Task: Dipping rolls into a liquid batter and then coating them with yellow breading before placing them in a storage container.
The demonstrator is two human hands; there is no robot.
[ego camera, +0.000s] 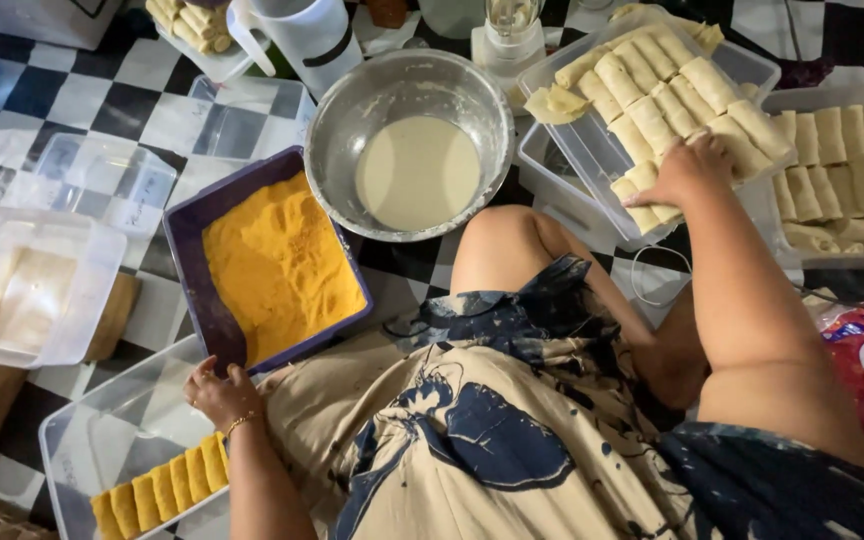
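Note:
My right hand [690, 170] rests on pale rolled pastries [674, 100] packed in a clear plastic container [592, 150] at the upper right, fingers curled over one roll near its front edge. My left hand [220, 392] grips the near corner of a purple tray [190, 260] filled with orange breadcrumbs [277, 265]. A steel bowl [337, 120] of pale batter [418, 172] stands between the two, just beyond my bent knee.
A clear tub [102, 430] at the lower left holds a row of crumbed rolls [162, 490]. Another tray of pale rolls [852, 160] lies at the far right. Empty lids and tubs [32, 290] sit left; a white jug [302, 35] stands behind the bowl on the checkered floor.

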